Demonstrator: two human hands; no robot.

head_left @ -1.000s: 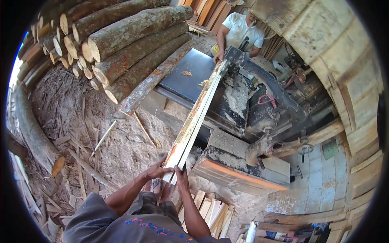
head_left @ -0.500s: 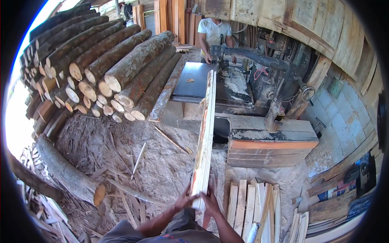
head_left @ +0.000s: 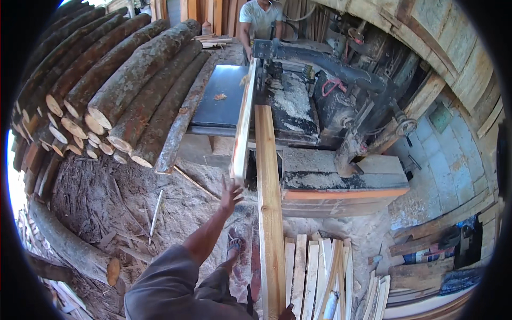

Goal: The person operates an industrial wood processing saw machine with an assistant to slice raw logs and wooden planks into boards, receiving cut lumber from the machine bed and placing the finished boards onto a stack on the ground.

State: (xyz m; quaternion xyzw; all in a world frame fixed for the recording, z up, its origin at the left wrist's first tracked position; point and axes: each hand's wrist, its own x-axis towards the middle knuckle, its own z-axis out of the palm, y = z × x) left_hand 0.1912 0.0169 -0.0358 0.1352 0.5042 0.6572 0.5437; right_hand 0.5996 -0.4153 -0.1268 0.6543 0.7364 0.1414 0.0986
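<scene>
My left hand [head_left: 231,193] is raised with spread fingers just below the near end of a pale, bark-edged board [head_left: 240,149], apparently apart from it. That board reaches across the saw's dark metal table [head_left: 218,101] to the machine's guide head [head_left: 263,49]. Down at the lower edge, my right hand [head_left: 287,312], only partly visible, grips a long tan plank [head_left: 269,208], which runs beside the pale board up to the machine's table. A co-worker in a white shirt [head_left: 260,21] stands across the machine, one hand by the board's far end.
Stacked logs [head_left: 133,80] lie at the left, with a loose log [head_left: 74,248] on the littered ground. Cut strips [head_left: 312,277] lie at the lower right beside my legs. A wooden base [head_left: 344,197] and overhanging boards [head_left: 437,37] bound the right side.
My left hand has released the pale board and opened. The board has moved forward. A tan plank now appears beside it, with my right hand on it lower down.
</scene>
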